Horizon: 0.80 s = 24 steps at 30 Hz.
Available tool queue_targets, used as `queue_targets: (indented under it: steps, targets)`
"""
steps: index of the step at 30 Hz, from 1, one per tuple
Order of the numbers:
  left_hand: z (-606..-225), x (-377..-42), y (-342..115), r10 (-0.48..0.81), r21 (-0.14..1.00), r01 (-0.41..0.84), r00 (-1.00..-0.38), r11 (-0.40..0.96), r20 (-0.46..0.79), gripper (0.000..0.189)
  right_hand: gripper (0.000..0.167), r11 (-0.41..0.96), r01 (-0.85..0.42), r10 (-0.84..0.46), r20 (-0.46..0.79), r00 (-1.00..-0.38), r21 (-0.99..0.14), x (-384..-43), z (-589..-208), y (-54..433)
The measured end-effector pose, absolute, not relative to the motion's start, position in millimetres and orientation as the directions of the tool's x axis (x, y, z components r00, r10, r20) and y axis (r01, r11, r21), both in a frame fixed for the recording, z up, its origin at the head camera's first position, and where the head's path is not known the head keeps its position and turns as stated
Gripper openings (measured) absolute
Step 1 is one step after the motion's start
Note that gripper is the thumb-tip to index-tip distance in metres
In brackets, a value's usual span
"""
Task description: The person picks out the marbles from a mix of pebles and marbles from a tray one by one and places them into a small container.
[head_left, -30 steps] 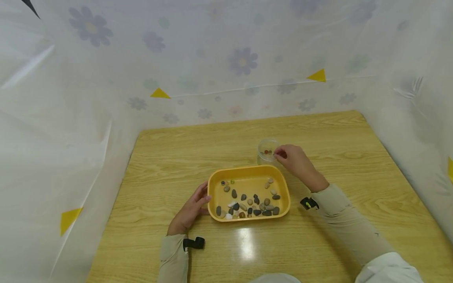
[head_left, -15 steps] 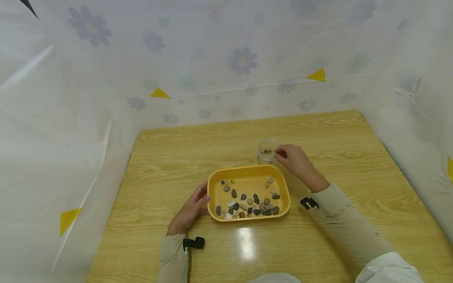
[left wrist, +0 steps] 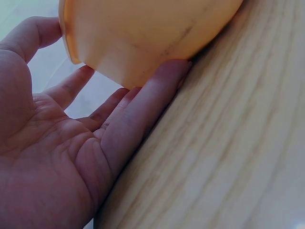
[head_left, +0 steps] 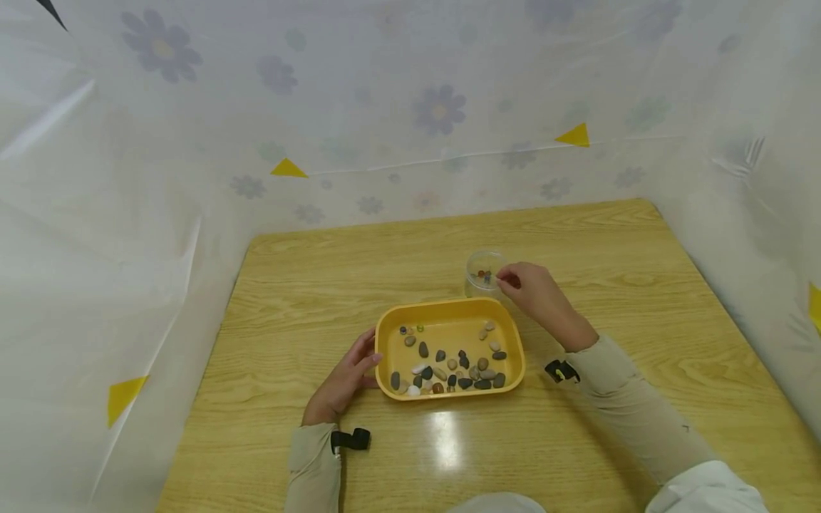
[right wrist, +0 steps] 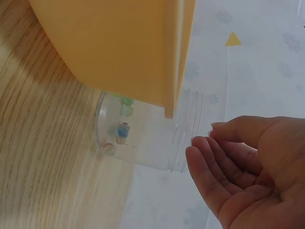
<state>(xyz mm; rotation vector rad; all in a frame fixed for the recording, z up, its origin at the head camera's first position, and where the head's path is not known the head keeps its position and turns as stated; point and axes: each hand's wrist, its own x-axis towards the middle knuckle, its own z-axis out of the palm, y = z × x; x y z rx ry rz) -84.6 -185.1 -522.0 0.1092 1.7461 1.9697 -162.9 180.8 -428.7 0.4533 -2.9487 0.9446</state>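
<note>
In the head view, a yellow tray [head_left: 449, 306] holds several pebbles and a few glass marbles [head_left: 420, 328]. My left hand [head_left: 340, 381] is at its left end, fingertips against the outer wall [left wrist: 133, 43] and thumb tip at the rim. A clear round jar [right wrist: 152, 152] stands just behind the tray. My right hand [head_left: 532, 292] is at the jar's mouth, fingers loosely bent, thumb and fingertips slightly apart with nothing seen between them. Inside the jar, a blue marble [right wrist: 123, 131] looks blurred above other marbles [right wrist: 108, 149].
The wood-grain table [head_left: 308, 299] bears the tray and jar. A pale flower-patterned sheet [head_left: 398, 128] hangs behind it and along both sides, marked with yellow triangles [head_left: 573, 135]. A black wrist strap [head_left: 351, 439] is on the left sleeve.
A blue marble now shows in the jar, below my right fingertips, where it did not show before. Both hands and the tray have stayed almost still.
</note>
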Motion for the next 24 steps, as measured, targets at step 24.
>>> queue_targets:
  steps: [24]
  targets:
    - [-522.2, -84.4, -184.9, 0.421, 0.952, -0.301, -0.871, -0.056, -0.251, 0.053, 0.016, 0.721, -0.283, -0.331, 0.044, -0.943, -0.632, -146.2, -439.3, 152.3]
